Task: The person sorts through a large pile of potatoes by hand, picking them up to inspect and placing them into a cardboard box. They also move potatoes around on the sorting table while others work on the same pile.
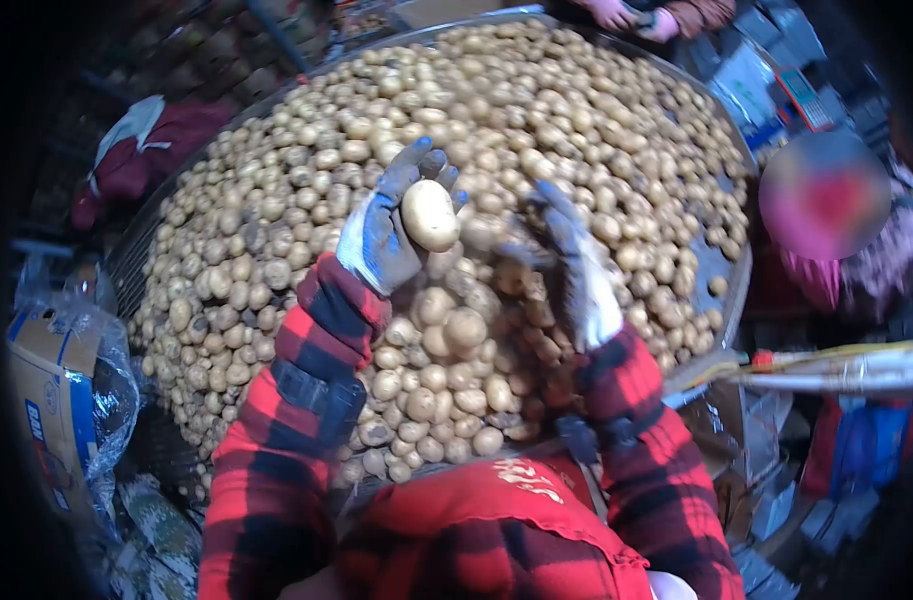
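My left hand (389, 232), in a white and blue-grey work glove, has its fingers curled around a pale, oval potato (430, 216) above the heap. To its right, my right hand (577, 262) wears a matching glove. Its fingers point away from me and look apart, with the thumb side blurred; I see nothing held in it. Between and below the hands, a few potatoes (465, 327) look larger and slightly smeared, perhaps in motion. A broad heap of potatoes (307, 180) surrounds both hands, and several lie close to my red apron (477, 500).
A large round tray (734, 310) with a raised rim bears the heap. At left stands a cardboard box (52, 400) with plastic wrap. Another person (857, 230) is at right, and a co-worker's gloved hands (637, 18) show at the far edge. Boxes and bags crowd the right side.
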`<state>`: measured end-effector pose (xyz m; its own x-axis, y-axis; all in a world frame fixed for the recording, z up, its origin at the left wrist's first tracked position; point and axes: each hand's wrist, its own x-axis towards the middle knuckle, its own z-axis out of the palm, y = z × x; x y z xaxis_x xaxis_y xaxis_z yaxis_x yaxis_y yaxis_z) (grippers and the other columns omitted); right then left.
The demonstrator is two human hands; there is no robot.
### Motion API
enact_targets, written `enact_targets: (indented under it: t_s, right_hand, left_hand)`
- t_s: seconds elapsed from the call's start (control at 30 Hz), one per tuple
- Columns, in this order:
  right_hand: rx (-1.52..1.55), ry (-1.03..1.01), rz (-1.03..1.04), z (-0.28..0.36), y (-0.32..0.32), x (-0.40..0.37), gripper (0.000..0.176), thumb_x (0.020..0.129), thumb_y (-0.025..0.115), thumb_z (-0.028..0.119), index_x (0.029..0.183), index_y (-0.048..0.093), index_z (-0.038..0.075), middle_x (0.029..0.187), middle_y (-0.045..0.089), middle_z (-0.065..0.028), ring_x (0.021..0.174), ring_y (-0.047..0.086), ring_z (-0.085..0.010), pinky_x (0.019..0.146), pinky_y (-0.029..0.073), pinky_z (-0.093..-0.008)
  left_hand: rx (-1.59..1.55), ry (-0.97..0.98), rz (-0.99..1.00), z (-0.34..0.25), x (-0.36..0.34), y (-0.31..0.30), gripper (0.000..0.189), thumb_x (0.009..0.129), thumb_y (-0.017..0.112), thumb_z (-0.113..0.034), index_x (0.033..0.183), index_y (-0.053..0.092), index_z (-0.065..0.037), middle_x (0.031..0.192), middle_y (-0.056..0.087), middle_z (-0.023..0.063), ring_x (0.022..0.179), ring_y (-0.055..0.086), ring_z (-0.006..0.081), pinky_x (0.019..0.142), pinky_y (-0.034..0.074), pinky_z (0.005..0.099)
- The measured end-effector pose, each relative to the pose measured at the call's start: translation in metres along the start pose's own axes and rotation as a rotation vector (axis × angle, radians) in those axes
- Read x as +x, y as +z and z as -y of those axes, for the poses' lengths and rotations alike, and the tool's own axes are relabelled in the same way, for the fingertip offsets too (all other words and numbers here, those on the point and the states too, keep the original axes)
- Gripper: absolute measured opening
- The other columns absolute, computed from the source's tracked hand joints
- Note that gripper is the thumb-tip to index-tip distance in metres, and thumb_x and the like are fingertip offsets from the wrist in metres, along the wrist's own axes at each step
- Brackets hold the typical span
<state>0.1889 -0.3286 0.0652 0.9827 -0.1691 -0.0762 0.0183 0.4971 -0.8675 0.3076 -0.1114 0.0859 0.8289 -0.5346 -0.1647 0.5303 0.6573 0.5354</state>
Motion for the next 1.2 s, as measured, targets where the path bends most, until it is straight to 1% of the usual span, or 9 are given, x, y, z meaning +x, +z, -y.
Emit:
enact_targets:
  t_s: [0.07, 0.2, 0.3, 0.47, 0.63, 0.8, 0.93, 1.13, 1.2]
  right_hand:
    - [0.842, 0.297, 0.193, -0.005, 0.027, -0.008, 0.057, 0.106, 0.064, 0.040, 0.156, 0.046, 0.018, 0.150, 0.054, -0.0139, 0.128, 0.061, -0.0343, 0.106, 0.054, -0.0520]
    - [1.028, 0.245, 0.222, -0.038, -0.004, -0.046, 0.053, 0.106, 0.066, 0.031, 0.153, 0.047, 0.016, 0.146, 0.059, -0.0130, 0.133, 0.060, -0.0316, 0.112, 0.054, -0.0506]
    - [0.894, 0.371, 0.142, -0.045, -0.015, -0.083, 0.053, 0.103, 0.071, 0.018, 0.151, 0.050, 0.020, 0.141, 0.061, -0.0114, 0.126, 0.064, -0.0289, 0.105, 0.059, -0.0430]
    - [0.896, 0.397, -0.001, -0.066, -0.049, -0.185, 0.042, 0.107, 0.062, 0.028, 0.142, 0.057, 0.005, 0.129, 0.068, -0.0162, 0.119, 0.068, -0.0344, 0.100, 0.060, -0.0508]
    - [0.906, 0.408, -0.203, -0.060, -0.106, -0.294, 0.036, 0.104, 0.062, 0.038, 0.126, 0.065, 0.010, 0.113, 0.075, -0.0133, 0.097, 0.074, -0.0282, 0.064, 0.060, -0.0404]
    - [0.865, -0.083, -0.688, -0.025, -0.132, -0.361, 0.044, 0.100, 0.070, 0.048, 0.129, 0.068, 0.015, 0.136, 0.068, -0.0154, 0.117, 0.068, -0.0384, 0.083, 0.061, -0.0391]
    - [0.537, -0.293, -0.824, 0.022, -0.181, -0.433, 0.044, 0.104, 0.067, 0.032, 0.142, 0.059, 0.012, 0.141, 0.064, -0.0136, 0.122, 0.066, -0.0268, 0.090, 0.057, -0.0337]
    - [-0.473, -0.071, -1.728, -0.011, -0.359, -0.571, 0.060, 0.102, 0.072, 0.022, 0.152, 0.048, -0.001, 0.146, 0.060, -0.0182, 0.130, 0.060, -0.0253, 0.110, 0.048, -0.0375]
    - [-0.661, -0.063, -1.588, 0.012, -0.283, -0.502, 0.058, 0.105, 0.068, 0.024, 0.153, 0.048, -0.002, 0.148, 0.059, -0.0168, 0.133, 0.057, -0.0239, 0.115, 0.045, -0.0377]
  left_hand:
    - [0.207, 0.078, -0.055, 0.037, -0.009, 0.017, 0.048, 0.104, 0.060, -0.009, 0.152, 0.052, -0.009, 0.144, 0.060, 0.0102, 0.138, 0.056, 0.0285, 0.119, 0.045, 0.0466]
    - [0.749, 0.185, 0.031, 0.073, -0.038, 0.028, 0.056, 0.090, 0.043, 0.009, 0.143, 0.057, 0.001, 0.143, 0.063, 0.0152, 0.137, 0.058, 0.0269, 0.123, 0.041, 0.0404]
    - [1.242, 0.186, 0.172, 0.098, -0.070, 0.028, 0.054, 0.085, 0.042, 0.010, 0.134, 0.065, 0.003, 0.139, 0.067, 0.0140, 0.134, 0.060, 0.0250, 0.120, 0.041, 0.0375]
    - [1.090, -0.185, 0.413, 0.139, -0.131, 0.043, 0.042, 0.101, 0.050, -0.014, 0.138, 0.064, 0.001, 0.139, 0.067, 0.0142, 0.131, 0.061, 0.0259, 0.116, 0.044, 0.0377]
    - [1.220, -0.245, 0.471, 0.166, -0.166, 0.027, 0.040, 0.099, 0.054, -0.006, 0.137, 0.066, -0.002, 0.137, 0.067, 0.0120, 0.133, 0.059, 0.0232, 0.113, 0.044, 0.0370]
    - [1.470, -0.160, 0.699, 0.179, -0.176, -0.001, 0.039, 0.096, 0.060, -0.008, 0.134, 0.067, -0.006, 0.137, 0.066, 0.0137, 0.135, 0.058, 0.0311, 0.118, 0.041, 0.0422]
    - [1.838, 0.094, 0.994, 0.188, -0.184, -0.016, 0.039, 0.092, 0.064, -0.020, 0.130, 0.067, -0.012, 0.139, 0.063, 0.0127, 0.140, 0.050, 0.0361, 0.125, 0.027, 0.0563]
    - [1.956, 0.201, 1.042, 0.191, -0.190, -0.021, 0.044, 0.087, 0.066, -0.022, 0.130, 0.067, -0.014, 0.138, 0.062, 0.0101, 0.141, 0.047, 0.0372, 0.125, 0.026, 0.0607]
    - [1.917, 0.251, 1.015, 0.193, -0.193, -0.031, 0.045, 0.086, 0.066, -0.020, 0.130, 0.066, -0.012, 0.138, 0.061, 0.0104, 0.141, 0.046, 0.0373, 0.124, 0.026, 0.0608]
